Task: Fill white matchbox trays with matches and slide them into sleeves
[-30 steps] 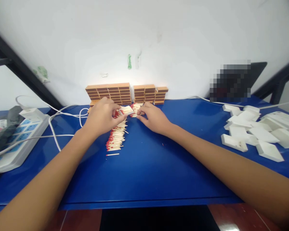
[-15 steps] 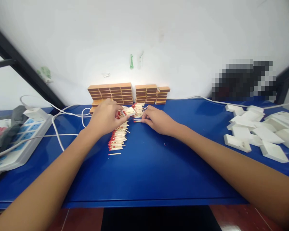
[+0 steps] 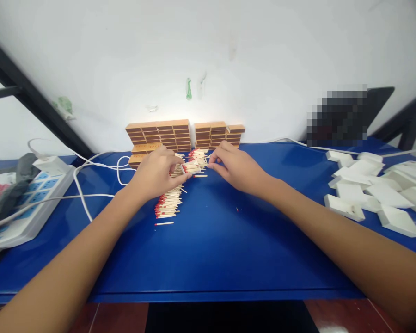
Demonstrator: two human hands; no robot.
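Note:
My left hand (image 3: 161, 171) grips a small white tray (image 3: 191, 168) filled with red-tipped matches, tilted over the match piles. Just right of the tray, my right hand (image 3: 230, 166) has its thumb and forefinger pinched together; what lies between the fingertips is too small to make out. A long pile of matches (image 3: 168, 203) runs down the blue table below my left hand. Behind the tray is a second match pile (image 3: 198, 156). One single match (image 3: 164, 224) lies at the near end of the long pile, another (image 3: 200, 175) below the tray.
Stacked brown matchboxes (image 3: 159, 132) and a second group (image 3: 210, 134) stand against the wall. At the right lie several white trays (image 3: 388, 192). A power strip (image 3: 38, 203) with white cables (image 3: 78, 180) occupies the left. A dark object, partly pixelated, leans at the back right.
My left hand and the tray have moved slightly right. My right hand has risen a little and shifted right, away from the matches on the table.

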